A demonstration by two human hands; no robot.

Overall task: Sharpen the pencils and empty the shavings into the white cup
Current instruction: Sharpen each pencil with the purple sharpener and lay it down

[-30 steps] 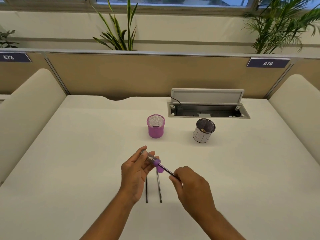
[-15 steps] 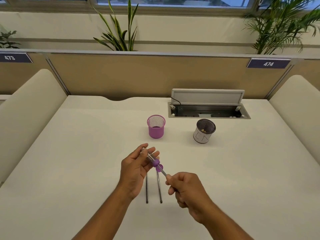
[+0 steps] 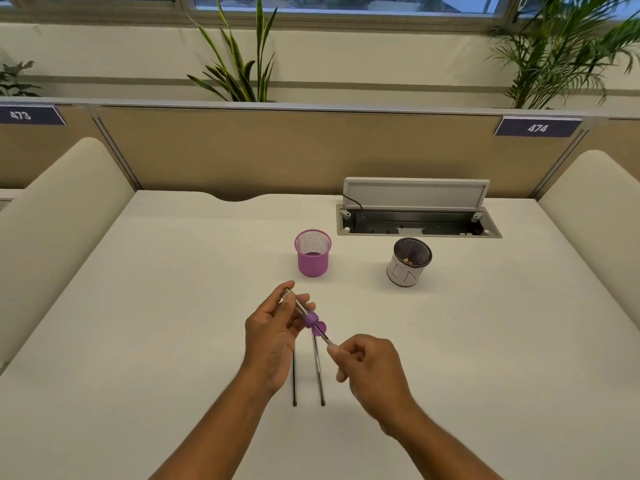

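My left hand (image 3: 273,336) grips a sharpener (image 3: 304,311) with a clear tube body and a purple head, tilted down to the right. A dark pencil (image 3: 325,337) sticks into the purple head, and my right hand (image 3: 372,367) pinches its free end. Two more dark pencils (image 3: 318,372) lie side by side on the table under my hands, partly hidden by my left hand. The white cup (image 3: 408,263), a mesh cup wrapped in white paper with a few shavings inside, stands to the back right. A purple mesh cup (image 3: 312,258) stands behind my hands.
An open cable hatch (image 3: 417,225) with a raised lid is sunk into the white table (image 3: 156,306) behind the cups. A tan partition closes the far edge, and padded side panels flank the desk left and right.
My right hand has turned on the pencil and slid back along it, then shifted slightly right. My left hand and the sharpener have stayed almost in place.
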